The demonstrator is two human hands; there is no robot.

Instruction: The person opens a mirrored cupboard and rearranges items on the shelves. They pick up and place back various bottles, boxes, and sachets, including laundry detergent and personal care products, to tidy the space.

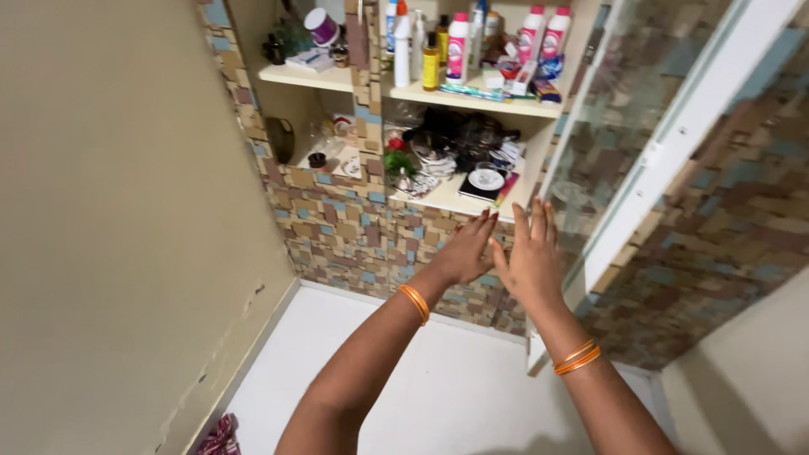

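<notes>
Both my arms reach forward toward a wall cabinet with open shelves. My left hand [466, 248] is flat with the fingers together, empty, just below the lower shelf [459, 199]. Beside it my right hand [529, 257] is also flat and empty, fingers pointing up near the edge of the open glass door [628, 109]. Orange bangles sit on both wrists. The hands almost touch each other. The lower shelf carries a clutter of dark items, a small green plant [398, 161] and a dark flat box [482, 184].
The upper shelf [472, 99] holds several white and pink bottles, a yellow bottle [431, 61] and a purple-lidded jar [321, 25]. A plain beige wall [118, 219] stands at left. White floor [455, 388] lies below, with a patterned cloth [221, 438] at the bottom left.
</notes>
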